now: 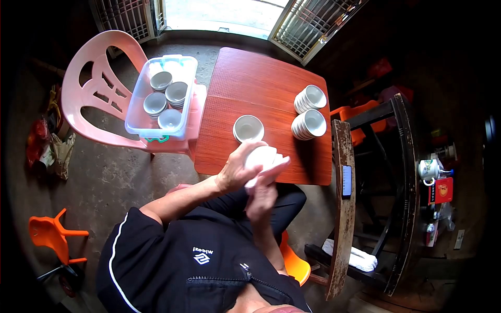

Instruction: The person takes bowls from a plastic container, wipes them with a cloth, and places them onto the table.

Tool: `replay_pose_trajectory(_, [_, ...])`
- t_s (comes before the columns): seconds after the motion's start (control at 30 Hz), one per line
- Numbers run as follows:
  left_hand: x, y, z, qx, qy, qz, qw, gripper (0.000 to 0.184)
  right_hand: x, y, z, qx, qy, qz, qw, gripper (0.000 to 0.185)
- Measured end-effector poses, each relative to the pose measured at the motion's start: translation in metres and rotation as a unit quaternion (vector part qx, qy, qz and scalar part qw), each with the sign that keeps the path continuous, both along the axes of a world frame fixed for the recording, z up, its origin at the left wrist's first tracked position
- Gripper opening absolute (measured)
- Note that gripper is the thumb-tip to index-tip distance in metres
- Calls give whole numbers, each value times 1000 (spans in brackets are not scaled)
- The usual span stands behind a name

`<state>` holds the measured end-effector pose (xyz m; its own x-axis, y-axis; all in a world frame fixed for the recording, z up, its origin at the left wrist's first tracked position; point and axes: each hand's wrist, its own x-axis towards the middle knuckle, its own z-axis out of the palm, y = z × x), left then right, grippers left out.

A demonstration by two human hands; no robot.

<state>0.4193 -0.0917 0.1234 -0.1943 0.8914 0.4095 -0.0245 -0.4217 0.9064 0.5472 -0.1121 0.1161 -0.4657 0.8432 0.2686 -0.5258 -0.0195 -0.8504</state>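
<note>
Over the near edge of the reddish-brown table [245, 78], my left hand [234, 168] is closed around a white bowl [259, 155] that is tilted. My right hand [262, 202], somewhat blurred, presses a pale cloth [277, 166] against the bowl; its fingers are partly hidden. Just beyond my hands a white bowl [249, 128] stands upright on the table, perhaps with others under it. Two leaning stacks of bowls, a far stack [310, 99] and a nearer stack [309, 125], stand by the table's right edge.
A clear plastic bin [136, 122] with several bowl stacks sits on a pink chair [73, 99] at the left. A worn wooden bench [342, 224] bearing a phone [346, 180] is at the right. An orange stool [55, 235] is on the floor at lower left.
</note>
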Motion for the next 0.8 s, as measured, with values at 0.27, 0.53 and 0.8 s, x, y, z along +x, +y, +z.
replay_pose_trajectory(0.27, [-11, 3, 10, -147, 7, -44, 988, 30, 10, -5, -18, 147, -315, -85, 934, 24])
replay_pose_trajectory(0.53, [-21, 12, 8, -257, -142, -207, 933, 39, -4, -8, -20, 441, -393, -255, 766, 40])
replay_pose_trajectory(0.8, [-18, 2, 20, -44, 71, -119, 989, 57, 3, -16, 19, -164, -34, -114, 979, 14])
